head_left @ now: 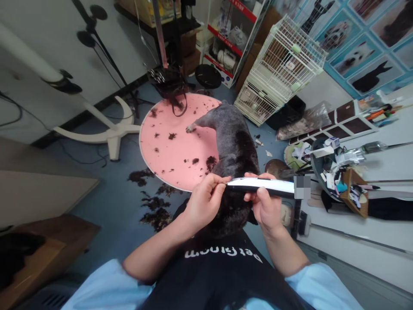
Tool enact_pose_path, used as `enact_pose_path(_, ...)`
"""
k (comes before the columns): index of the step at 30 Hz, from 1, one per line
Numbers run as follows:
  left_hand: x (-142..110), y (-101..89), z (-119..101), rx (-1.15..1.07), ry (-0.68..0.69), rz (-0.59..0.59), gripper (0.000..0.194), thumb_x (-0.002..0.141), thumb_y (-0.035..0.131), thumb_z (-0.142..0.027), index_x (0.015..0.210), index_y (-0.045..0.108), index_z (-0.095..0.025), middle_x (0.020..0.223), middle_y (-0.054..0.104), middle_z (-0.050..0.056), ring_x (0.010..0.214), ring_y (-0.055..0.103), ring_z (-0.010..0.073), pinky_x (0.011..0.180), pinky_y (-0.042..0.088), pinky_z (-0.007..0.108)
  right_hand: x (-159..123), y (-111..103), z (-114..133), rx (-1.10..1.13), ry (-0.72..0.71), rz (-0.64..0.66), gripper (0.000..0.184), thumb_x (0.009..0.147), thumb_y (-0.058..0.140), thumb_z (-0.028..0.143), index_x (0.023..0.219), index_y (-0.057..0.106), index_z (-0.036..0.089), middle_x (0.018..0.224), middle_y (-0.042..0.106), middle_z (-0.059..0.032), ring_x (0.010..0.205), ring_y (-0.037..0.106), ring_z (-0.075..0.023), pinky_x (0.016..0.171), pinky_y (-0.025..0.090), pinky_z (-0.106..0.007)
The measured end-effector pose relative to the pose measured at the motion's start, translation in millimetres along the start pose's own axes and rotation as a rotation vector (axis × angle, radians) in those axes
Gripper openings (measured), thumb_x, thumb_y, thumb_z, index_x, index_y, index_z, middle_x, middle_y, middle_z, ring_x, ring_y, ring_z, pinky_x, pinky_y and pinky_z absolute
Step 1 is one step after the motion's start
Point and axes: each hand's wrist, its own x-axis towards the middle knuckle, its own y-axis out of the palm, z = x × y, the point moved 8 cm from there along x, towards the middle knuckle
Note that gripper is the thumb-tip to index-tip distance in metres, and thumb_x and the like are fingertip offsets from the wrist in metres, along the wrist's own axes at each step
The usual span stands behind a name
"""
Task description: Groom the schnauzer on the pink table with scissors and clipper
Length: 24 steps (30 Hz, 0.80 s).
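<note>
A white and black hair clipper (261,184) lies level in front of my chest. My right hand (267,206) wraps round its body, thumb on the near side and fingers on the far side. My left hand (208,200) pinches the clipper's left end between thumb and fingertips, and what is between those fingertips is too small to make out. Below the clipper a dark-coated dog (230,133) is on a round pink grooming table (180,150), one paw stretched to the left. Its coat is short and grey over the back, longer and black toward me. Dark hair tufts (172,136) are scattered on the tabletop.
More cut hair (158,215) covers the blue floor left of the table. A white stand base (111,133) is at the left, a black tool pouch (167,79) at the table's far edge. White cages (277,69) stand behind, and a cluttered round tray (325,172) is at the right.
</note>
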Motion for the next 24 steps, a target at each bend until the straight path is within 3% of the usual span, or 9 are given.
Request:
enact_pose_path(3,-1,1.1,-3,-0.043,0.008,-0.001,0.009,0.094,0.05,-0.026,0.089,0.056,-0.02,0.109,0.074,0.011,0.114,0.066,0.0222,0.091,0.053,0.036,2,3,-7,0.055,0.092,0.016,0.04,0.075,0.08,0.042,0.104,0.056,0.026,0.113,0.073,-0.0049,0.057,0.066,-0.0105,0.054,0.058,-0.024)
enact_pose_path(6,10,-3.9,4,-0.111,-0.013,0.005,0.012,0.091,0.054,-0.029,0.085,0.059,-0.02,0.104,0.075,0.01,0.113,0.066,0.0225,0.091,0.053,0.035,6,-8,-1,0.144,0.056,-0.073,0.041,0.071,0.082,0.043,0.103,0.06,0.029,0.116,0.072,-0.003,0.063,0.066,-0.0107,0.058,0.058,-0.025)
enact_pose_path(9,30,-21.2,38,-0.073,-0.13,-0.042,0.025,0.085,0.058,-0.041,0.077,0.064,-0.018,0.095,0.075,0.009,0.091,0.07,0.0209,0.081,0.055,0.032,8,-29,11,0.188,-0.042,-0.175,0.04,0.066,0.084,0.046,0.096,0.064,0.03,0.108,0.074,-0.001,0.059,0.06,-0.0101,0.051,0.051,-0.024)
enact_pose_path(11,37,-23.2,74,-0.025,-0.274,0.049,0.037,0.081,0.06,-0.05,0.066,0.064,-0.017,0.073,0.071,0.006,0.075,0.067,0.0194,0.072,0.054,0.03,8,-45,16,0.18,-0.062,-0.217,0.039,0.065,0.083,0.049,0.095,0.066,0.029,0.099,0.075,-0.0005,0.052,0.054,-0.0085,0.044,0.043,-0.021)
enact_pose_path(13,27,-0.8,108,-0.071,-0.443,0.377,0.045,0.074,0.065,-0.06,0.061,0.065,-0.017,0.064,0.067,0.004,0.067,0.063,0.0182,0.068,0.052,0.03,4,-63,19,0.162,-0.062,-0.252,0.039,0.065,0.08,0.049,0.095,0.068,0.027,0.092,0.076,0.0002,0.046,0.048,-0.0067,0.04,0.037,-0.019)
enact_pose_path(15,4,25.0,125,-0.204,-0.555,0.653,0.051,0.068,0.07,-0.067,0.067,0.068,-0.017,0.067,0.068,0.003,0.067,0.063,0.0183,0.07,0.052,0.03,-4,-81,22,0.148,-0.057,-0.283,0.038,0.065,0.078,0.048,0.095,0.07,0.026,0.089,0.076,0.0004,0.043,0.044,-0.0059,0.039,0.035,-0.019)
enact_pose_path(17,-13,45.8,127,-0.391,-0.604,0.735,0.058,0.063,0.07,-0.073,0.077,0.07,-0.018,0.075,0.07,0.004,0.075,0.065,0.0202,0.075,0.052,0.032,-17,-96,26,0.135,-0.072,-0.31,0.038,0.065,0.077,0.048,0.094,0.07,0.025,0.088,0.075,0.0001,0.043,0.044,-0.0061,0.039,0.035,-0.02)
enact_pose_path(20,-24,75.7,117,-0.576,-0.554,0.767,0.065,0.061,0.073,-0.074,0.096,0.072,-0.02,0.093,0.073,0.006,0.095,0.067,0.0237,0.086,0.051,0.034,-44,-105,37,0.079,-0.15,-0.309,0.037,0.067,0.075,0.046,0.099,0.068,0.028,0.095,0.075,0.0005,0.044,0.046,-0.0072,0.043,0.042,-0.023)
enact_pose_path(24,-28,115.7,109,-0.701,-0.531,0.868,0.07,0.058,0.079,-0.068,0.109,0.07,-0.02,0.113,0.072,0.01,0.11,0.065,0.0255,0.096,0.049,0.034,-98,-83,60,-0.192,-0.413,-0.292,0.034,0.075,0.071,0.046,0.104,0.063,0.029,0.096,0.071,-0.0011,0.077,0.067,-0.0189,0.068,0.057,-0.036)
